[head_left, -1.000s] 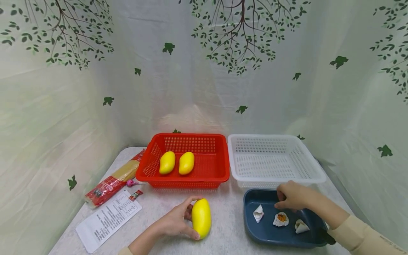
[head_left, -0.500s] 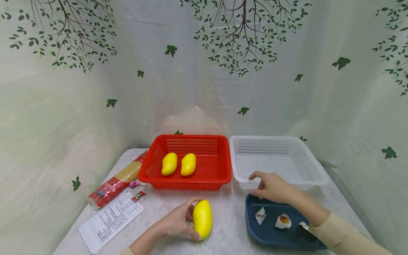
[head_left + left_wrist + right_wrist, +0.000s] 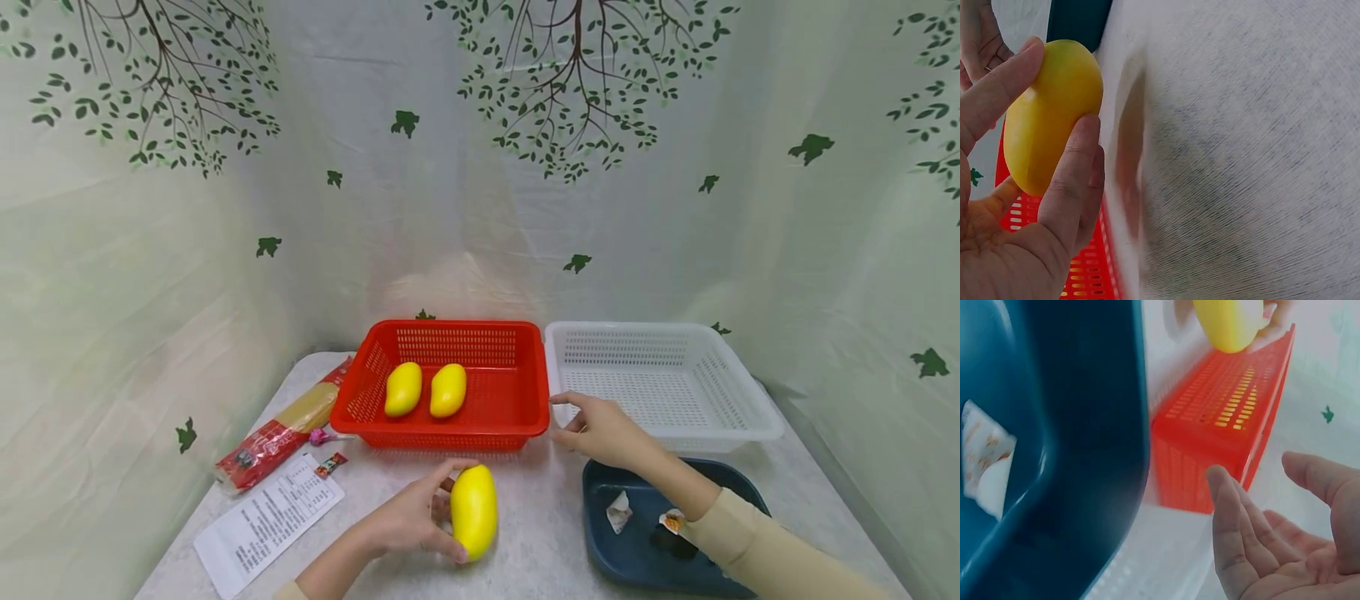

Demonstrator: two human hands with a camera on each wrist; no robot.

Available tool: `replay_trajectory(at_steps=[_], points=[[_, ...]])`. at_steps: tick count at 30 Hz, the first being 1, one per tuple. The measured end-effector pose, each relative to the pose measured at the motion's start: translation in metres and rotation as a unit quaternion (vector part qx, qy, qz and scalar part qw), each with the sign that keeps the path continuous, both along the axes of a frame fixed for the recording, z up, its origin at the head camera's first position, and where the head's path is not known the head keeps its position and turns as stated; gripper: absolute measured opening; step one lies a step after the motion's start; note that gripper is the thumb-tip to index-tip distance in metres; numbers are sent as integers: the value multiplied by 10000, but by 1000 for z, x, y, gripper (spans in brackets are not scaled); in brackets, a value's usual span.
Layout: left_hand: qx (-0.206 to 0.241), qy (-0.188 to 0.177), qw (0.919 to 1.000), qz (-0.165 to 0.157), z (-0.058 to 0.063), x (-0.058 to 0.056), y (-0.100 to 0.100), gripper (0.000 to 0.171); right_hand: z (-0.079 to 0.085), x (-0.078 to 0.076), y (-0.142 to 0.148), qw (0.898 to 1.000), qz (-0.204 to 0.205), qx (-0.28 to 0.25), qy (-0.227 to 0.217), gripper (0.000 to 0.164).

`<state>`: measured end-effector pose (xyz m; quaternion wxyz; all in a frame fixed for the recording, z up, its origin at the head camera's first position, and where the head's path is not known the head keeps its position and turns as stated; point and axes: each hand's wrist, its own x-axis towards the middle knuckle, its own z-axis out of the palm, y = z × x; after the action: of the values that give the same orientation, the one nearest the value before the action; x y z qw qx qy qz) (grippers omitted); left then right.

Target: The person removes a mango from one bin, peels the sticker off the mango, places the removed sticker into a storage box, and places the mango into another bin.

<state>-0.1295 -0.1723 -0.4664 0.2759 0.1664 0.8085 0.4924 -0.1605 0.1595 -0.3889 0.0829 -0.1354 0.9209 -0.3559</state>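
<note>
A yellow mango (image 3: 474,512) is gripped by my left hand (image 3: 408,517) in front of the red basket; the thumb and fingers lie around its left side. In the left wrist view the mango (image 3: 1057,115) sits between thumb and fingertips. My right hand (image 3: 600,429) holds nothing, its fingers apart and loosely bent, by the near corner between the red basket (image 3: 457,437) and the white basket (image 3: 738,435). Two more mangoes, one on the left (image 3: 403,389) and one on the right (image 3: 448,390), lie inside the red basket.
A dark blue tray (image 3: 611,554) holds crumpled paper (image 3: 619,512) and a wrapper with orange print (image 3: 671,522), partly behind my right sleeve. At left lie a noodle packet (image 3: 281,429), a pink lollipop (image 3: 320,436), a small red sachet (image 3: 331,464) and a printed paper (image 3: 270,525).
My right hand has moved left and away from me, from over the blue tray to the gap between the baskets. My left hand still grips the mango in nearly the same place.
</note>
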Motion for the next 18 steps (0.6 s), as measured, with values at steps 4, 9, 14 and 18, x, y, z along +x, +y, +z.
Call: replay_trajectory(at_steps=[4,9,14,18], points=[[43,34,10000,-10,5,-1,0,101,-3,-5,-10,9986,-335,-337,-245,63],[48,73,10000,-34,15,-2,0,100,-6,-10,-18,9928,-795,-750,-489,67],[159,130,9997,-121,28,-4,-1,102,-7,-15,-22,9881,-1084,-883,-649,64],[245,175,9994,-145,40,-6,-1,101,-5,-17,-24,9869,-1165,-844,-733,63]])
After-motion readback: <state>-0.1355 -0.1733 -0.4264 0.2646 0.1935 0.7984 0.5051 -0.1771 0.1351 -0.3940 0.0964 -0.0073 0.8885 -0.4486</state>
